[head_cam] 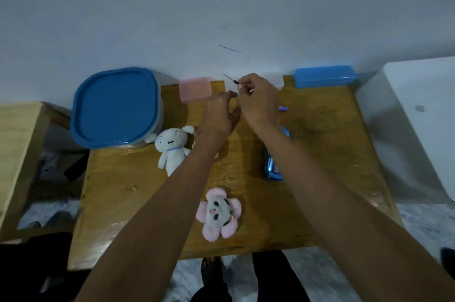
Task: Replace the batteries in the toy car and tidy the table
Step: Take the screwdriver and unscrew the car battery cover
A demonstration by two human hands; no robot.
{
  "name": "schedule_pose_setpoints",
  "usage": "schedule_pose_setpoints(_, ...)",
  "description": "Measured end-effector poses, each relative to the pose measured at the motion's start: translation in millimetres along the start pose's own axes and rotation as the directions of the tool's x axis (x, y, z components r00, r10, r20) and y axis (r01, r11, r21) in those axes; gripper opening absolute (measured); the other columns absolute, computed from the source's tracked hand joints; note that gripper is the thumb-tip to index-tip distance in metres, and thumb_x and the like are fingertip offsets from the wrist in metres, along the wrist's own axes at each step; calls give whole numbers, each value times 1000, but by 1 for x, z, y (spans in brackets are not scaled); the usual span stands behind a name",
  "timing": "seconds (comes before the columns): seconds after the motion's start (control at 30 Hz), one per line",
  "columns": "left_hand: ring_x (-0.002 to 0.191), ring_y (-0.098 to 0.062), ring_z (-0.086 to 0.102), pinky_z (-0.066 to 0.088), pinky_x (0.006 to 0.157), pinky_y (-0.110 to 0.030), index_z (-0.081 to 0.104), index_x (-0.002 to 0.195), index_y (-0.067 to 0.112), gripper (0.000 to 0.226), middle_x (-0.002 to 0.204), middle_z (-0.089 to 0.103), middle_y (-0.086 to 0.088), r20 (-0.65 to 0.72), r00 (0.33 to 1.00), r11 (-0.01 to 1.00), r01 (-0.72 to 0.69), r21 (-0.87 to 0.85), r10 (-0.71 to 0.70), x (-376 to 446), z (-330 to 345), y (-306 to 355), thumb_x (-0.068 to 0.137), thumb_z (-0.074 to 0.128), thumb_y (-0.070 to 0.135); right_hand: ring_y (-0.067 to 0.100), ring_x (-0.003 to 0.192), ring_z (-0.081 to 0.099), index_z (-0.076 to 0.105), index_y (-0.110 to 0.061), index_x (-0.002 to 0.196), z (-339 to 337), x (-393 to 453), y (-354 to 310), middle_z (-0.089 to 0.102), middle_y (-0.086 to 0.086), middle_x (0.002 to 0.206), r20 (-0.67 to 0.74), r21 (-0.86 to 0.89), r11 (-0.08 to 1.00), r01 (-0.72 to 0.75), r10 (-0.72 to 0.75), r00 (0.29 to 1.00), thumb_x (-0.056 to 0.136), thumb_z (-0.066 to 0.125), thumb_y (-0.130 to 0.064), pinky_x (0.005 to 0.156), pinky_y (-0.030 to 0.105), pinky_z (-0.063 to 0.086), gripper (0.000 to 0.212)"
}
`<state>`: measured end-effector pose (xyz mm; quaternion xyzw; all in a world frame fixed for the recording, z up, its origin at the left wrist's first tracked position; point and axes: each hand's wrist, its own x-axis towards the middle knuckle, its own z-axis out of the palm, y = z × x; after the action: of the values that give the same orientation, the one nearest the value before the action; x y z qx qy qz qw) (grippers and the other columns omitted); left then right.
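My right hand (258, 99) pinches a thin small screwdriver (231, 79) with a dark handle, its metal tip pointing up and left above the table's far edge. My left hand (219, 114) is just left of it, fingers spread, holding nothing that I can see. A blue toy car (273, 168) lies on the wooden table (320, 153), mostly hidden under my right forearm. A small purple item (283, 108), perhaps a battery, lies right of my right hand. A pink small box (195, 89) sits at the far edge, near my left fingertips.
A large container with a blue lid (115, 107) stands at the far left corner. A white plush (172, 149) and a pink flower panda plush (218, 213) lie on the table. A blue case (325, 76) sits at the far right. A white surface (423, 114) is to the right.
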<state>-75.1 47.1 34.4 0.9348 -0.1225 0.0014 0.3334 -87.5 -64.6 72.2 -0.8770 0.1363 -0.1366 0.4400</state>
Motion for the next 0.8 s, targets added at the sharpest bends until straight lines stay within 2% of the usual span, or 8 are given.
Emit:
schedule_pose_setpoints(0.07,86,-28,66,45,63,-34,72,106,11,25,97,72,-10,77,996,999,-37,-23,39,-10,18,26,84,63,20,10,92,66,73,-21,103,-22,-8,8,71,-4,99,-26,12,999,-49,49,998,95,63,-14,81,35,59,14)
schedule_pose_setpoints(0.13,85,-33,63,39,62,-32,70,101,10,19,94,68,-14,170,984,999,-50,11,47,-25,38,49,88,61,18,10,90,66,72,-22,102,-43,-16,19,71,-5,98,-56,22,996,-82,83,995,95,62,-15,79,36,60,13)
schedule_pose_setpoints(0.2,116,-43,55,50,85,-44,65,121,15,32,121,65,-17,290,957,998,-23,50,8,-37,64,61,92,56,25,10,88,66,71,-23,99,-63,-26,27,71,-4,96,-80,42,993,-109,112,990,96,63,-15,76,35,59,12)
schedule_pose_setpoints(0.27,146,-46,23,33,112,-55,42,150,27,57,157,38,-19,373,924,980,2,201,-79,-47,85,73,95,50,39,10,85,65,73,-20,99,-82,-37,37,73,-3,95,-129,47,989,-137,142,981,95,64,-14,73,30,57,12)
schedule_pose_setpoints(0.37,151,-45,5,28,113,-58,25,157,33,72,165,1,-23,413,883,959,122,255,-222,-61,99,93,95,58,44,9,82,64,75,-18,98,-107,-54,53,73,-2,92,-200,23,981,-190,191,961,94,66,-16,70,27,53,10)
schedule_pose_setpoints(0.53,148,-49,17,31,112,-61,0,161,34,98,164,2,-27,398,871,909,117,400,-288,-72,120,99,89,57,68,11,83,64,74,-19,99,-131,-75,82,71,-4,91,-238,39,967,-251,253,938,94,66,-18,71,26,53,9)
schedule_pose_setpoints(0.7,142,-48,26,41,108,-58,14,157,40,89,160,11,-24,370,864,913,214,348,-343,-62,127,108,88,67,57,10,83,65,75,-22,100,-140,-82,97,72,-6,92,-241,40,951,-306,306,921,94,67,-18,69,24,52,11)
schedule_pose_setpoints(0.8,132,-48,41,49,100,-55,25,153,42,83,157,17,-21,343,874,930,268,251,-344,-60,123,109,86,73,47,7,84,64,75,-23,101,-142,-80,97,72,-8,94,-230,38,947,-320,320,919,95,67,-19,67,17,49,11)
